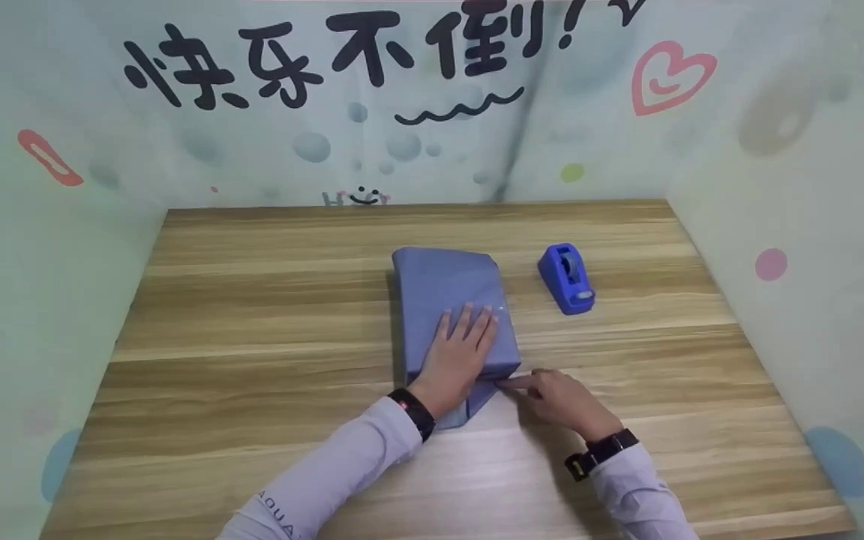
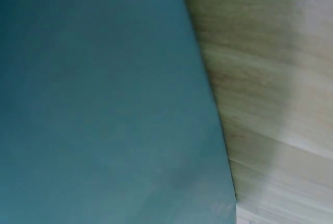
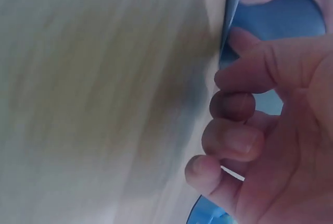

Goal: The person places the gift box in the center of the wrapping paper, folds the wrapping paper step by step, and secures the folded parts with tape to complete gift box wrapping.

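A box-shaped package [image 1: 447, 281] wrapped in blue-grey paper lies on the wooden table. My left hand [image 1: 453, 364] rests flat on its top near the front end, fingers spread and pointing away from me. From that front end a folded paper flap [image 1: 483, 399] sticks out toward me. My right hand [image 1: 563, 397] is at the front right corner, its index finger stretched out against the base of the flap. In the right wrist view, the index fingertip [image 3: 242, 39] presses at the paper's edge, with the thumb beside it and the other fingers curled in. Paper [image 2: 114, 99] fills much of the left wrist view.
A blue tape dispenser [image 1: 567, 279] stands on the table to the right of the package. The wood-grain table [image 1: 252, 315] is bounded at the back and sides by pale printed curtains [image 1: 252, 150]. Dark straps circle both wrists.
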The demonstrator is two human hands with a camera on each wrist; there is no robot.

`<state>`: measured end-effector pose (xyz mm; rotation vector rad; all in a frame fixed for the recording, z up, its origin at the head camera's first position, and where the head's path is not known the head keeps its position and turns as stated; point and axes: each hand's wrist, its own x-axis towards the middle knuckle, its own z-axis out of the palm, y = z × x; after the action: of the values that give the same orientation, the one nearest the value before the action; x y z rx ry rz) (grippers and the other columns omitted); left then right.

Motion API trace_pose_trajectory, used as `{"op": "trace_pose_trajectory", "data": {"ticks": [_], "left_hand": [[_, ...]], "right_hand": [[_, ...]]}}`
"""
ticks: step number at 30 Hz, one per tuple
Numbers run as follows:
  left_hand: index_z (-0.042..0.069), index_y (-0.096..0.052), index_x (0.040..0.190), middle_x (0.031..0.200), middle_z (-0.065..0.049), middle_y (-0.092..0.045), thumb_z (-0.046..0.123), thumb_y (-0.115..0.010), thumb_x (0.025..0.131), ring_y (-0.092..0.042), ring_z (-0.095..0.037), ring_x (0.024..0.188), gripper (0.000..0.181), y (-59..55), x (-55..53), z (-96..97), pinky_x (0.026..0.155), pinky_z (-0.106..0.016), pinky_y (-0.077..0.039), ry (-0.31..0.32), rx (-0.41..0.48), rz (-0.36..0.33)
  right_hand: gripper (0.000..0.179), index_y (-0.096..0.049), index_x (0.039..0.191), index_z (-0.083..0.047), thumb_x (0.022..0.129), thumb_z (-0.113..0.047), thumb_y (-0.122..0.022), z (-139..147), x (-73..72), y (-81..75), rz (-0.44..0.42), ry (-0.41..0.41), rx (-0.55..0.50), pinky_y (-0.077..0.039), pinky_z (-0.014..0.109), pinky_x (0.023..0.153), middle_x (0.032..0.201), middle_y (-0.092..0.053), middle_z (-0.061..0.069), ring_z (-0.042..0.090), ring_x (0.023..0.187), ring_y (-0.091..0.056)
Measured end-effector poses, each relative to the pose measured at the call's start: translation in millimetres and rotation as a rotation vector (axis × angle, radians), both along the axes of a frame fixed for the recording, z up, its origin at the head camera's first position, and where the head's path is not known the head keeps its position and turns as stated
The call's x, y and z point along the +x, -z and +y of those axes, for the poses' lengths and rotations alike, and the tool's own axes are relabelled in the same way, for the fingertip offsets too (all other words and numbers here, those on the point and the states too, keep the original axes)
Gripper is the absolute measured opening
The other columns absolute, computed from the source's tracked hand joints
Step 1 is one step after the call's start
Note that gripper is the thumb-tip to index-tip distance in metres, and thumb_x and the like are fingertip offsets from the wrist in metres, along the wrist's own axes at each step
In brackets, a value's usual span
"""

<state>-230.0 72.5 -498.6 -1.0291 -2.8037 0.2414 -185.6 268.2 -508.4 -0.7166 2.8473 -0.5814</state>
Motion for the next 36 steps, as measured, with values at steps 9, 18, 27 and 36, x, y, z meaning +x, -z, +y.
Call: {"op": "trace_pose_trajectory", "data": {"ticks": [9,18,27,36], "left_hand": [[0.009,-0.019,0.148,0.155,-0.009,-0.019,0.031,-0.072,0.078,-0.017,-0.031,0.142,0.09,0.3,-0.1,-1.8,0.112,-0.051,-0.022,-0.008,0.028,-0.015],[0.009,-0.021,0.147,0.154,-0.01,-0.021,0.027,-0.07,0.079,-0.019,-0.031,0.142,0.086,2.7,-1.1,-2.1,0.112,-0.051,-0.023,-0.009,0.055,0.005],[0.008,-0.027,0.145,0.152,-0.011,-0.027,0.023,-0.067,0.08,-0.026,-0.033,0.139,0.078,5.3,-1.0,-2.8,0.11,-0.051,-0.027,0.023,0.1,0.051],[0.007,-0.02,0.147,0.154,-0.01,-0.021,0.027,-0.067,0.082,-0.023,-0.028,0.141,0.083,3.5,0.2,-0.1,0.112,-0.048,-0.025,0.007,0.065,0.06]], "right_hand": [[0.026,-0.072,0.107,-0.02,0.085,-0.01,-0.062,-5.1,4.4,0.0,0.084,0.062,0.047,-0.048,0.034,0.058,0.081,-0.067,0.006,0.019,0.068,-0.06],[0.02,-0.075,0.098,-0.021,0.081,-0.014,-0.068,-30.3,27.3,6.4,0.363,-0.038,0.139,-0.041,0.028,0.044,0.065,-0.055,0.001,0.015,0.048,-0.047],[0.023,-0.074,0.096,-0.025,0.078,-0.012,-0.067,-49.7,51.7,7.2,0.429,-0.114,0.159,-0.04,0.028,0.044,0.065,-0.054,-0.002,0.015,0.048,-0.049],[0.01,-0.072,0.071,-0.018,0.067,-0.009,-0.074,-40.6,18.0,-3.2,0.644,-0.121,-0.041,-0.041,0.037,0.073,0.093,-0.056,0.007,0.027,0.089,-0.049]]}}
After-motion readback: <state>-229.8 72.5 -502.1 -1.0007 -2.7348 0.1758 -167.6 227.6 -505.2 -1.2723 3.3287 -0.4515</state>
